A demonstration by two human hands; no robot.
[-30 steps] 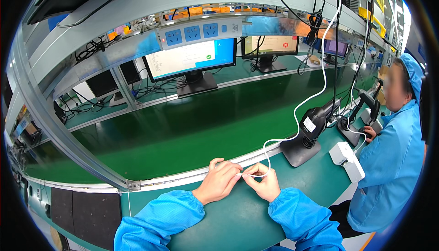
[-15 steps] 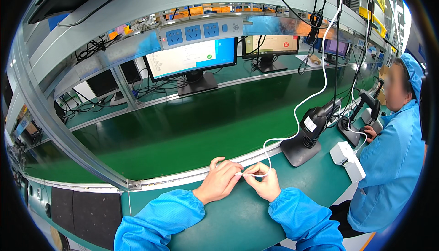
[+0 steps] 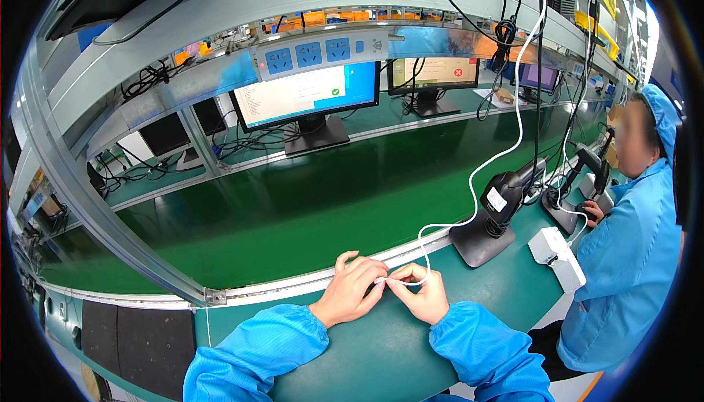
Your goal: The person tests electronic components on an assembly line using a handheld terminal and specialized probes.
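Observation:
Just in front of the white metal rail, my two hands meet over the near green bench. My right hand (image 3: 424, 296) is closed, with thumb and forefinger pinching a thin white cable (image 3: 473, 183) close to its end. From my left side, my left hand (image 3: 352, 290) grips the tip of that cable between thumb and fingers, its forefinger raised a little. What the tip looks like is mostly covered by my fingers. The cable loops over my right hand, runs past the scanner and climbs to the upper right.
Right of my hands a black handheld scanner (image 3: 506, 193) rests in its stand. Beyond it are a white power adapter block (image 3: 557, 259) and a co-worker in blue (image 3: 627, 277). Black mats (image 3: 154, 343) lie at left. Monitors (image 3: 312, 98) stand across the green belt (image 3: 279, 215).
The right hand has shifted very slightly left, and the cable loop above it has moved a little left too. My left hand stays almost in place.

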